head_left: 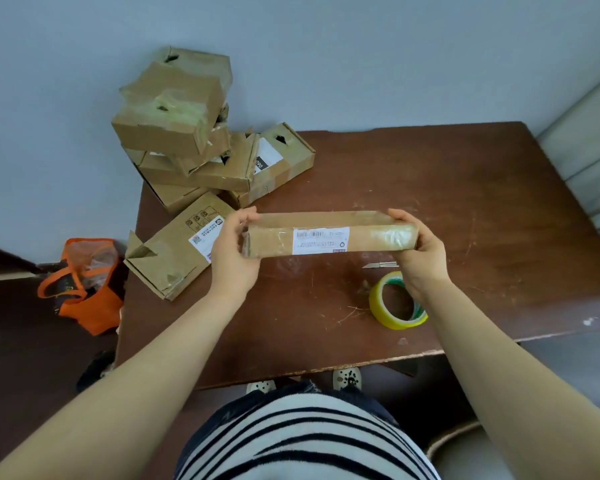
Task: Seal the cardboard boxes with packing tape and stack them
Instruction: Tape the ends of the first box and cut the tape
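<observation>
Striped shirt [302, 441] in the foreground, a person's left hand [234, 252] and right hand [418, 251] grip the ends of a long taped box [274, 242] above the scratched brown table [499, 202]. Sealing looks done; stacking on the pile [174, 133] at the far-left corner seems next. A tape roll [376, 301] lies near the front edge, with a grey wall [326, 64] behind.

Long flat brown cardboard box [329, 237]: tan-brown; white label with black barcode and print at middle; glossy clear-tape sheen at right end. Round roll of yellow packing tape [381, 306]: translucent yellow, green rim at inner core. Worn wooden table [465, 202]: dark reddish-brown, pale scratches. Pile of tan cardboard boxes [174, 129]: dull yellowish tape patches, one white-and-black label. Fabric tote bag [90, 303]: orange, black panel. Striped knit top [302, 441]: white, black stripes. Spotted shoes [347, 377]: white, black dots. Painted wall [326, 46]: pale blue-grey.
</observation>
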`<state>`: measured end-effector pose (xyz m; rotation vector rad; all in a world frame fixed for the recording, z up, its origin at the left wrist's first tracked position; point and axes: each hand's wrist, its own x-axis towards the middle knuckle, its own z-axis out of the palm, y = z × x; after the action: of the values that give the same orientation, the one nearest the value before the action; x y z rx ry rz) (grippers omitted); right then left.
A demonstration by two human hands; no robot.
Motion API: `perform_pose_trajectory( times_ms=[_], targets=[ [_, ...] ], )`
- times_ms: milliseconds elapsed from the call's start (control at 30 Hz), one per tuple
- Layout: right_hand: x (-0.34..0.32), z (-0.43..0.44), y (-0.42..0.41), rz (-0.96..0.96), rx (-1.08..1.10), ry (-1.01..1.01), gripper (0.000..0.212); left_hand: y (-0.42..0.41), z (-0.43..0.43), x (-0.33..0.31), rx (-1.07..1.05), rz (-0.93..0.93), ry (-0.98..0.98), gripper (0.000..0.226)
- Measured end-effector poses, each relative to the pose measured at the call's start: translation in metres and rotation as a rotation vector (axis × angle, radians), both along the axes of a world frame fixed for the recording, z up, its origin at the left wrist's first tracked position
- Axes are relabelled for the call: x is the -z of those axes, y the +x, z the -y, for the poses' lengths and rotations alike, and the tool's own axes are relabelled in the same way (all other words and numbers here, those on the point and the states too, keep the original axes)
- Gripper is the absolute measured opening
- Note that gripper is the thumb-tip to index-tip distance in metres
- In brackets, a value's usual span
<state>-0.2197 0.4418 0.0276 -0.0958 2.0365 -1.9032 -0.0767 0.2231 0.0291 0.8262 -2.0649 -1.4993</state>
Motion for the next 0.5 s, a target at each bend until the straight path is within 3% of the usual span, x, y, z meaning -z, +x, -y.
perform_pose_trajectory(
  times_ms=[267,433,500],
  targets=[
    [-0.010,-0.046,-0.022,-0.001,0.161,0.048,0.038,-0.049,-0.003,-0.007,0.244,0.057,0.163,0.031],
    [0.004,-0.057,-0.051,-0.054,0.108,0.179,0.034,-0.097,-0.026,-0.011,0.199,0.123,0.235,0.016],
    [0.009,-0.065,-0.070,-0.076,0.137,0.175,0.037,-0.117,-0.041,-0.012,0.196,0.155,0.289,0.022]
  ],
)
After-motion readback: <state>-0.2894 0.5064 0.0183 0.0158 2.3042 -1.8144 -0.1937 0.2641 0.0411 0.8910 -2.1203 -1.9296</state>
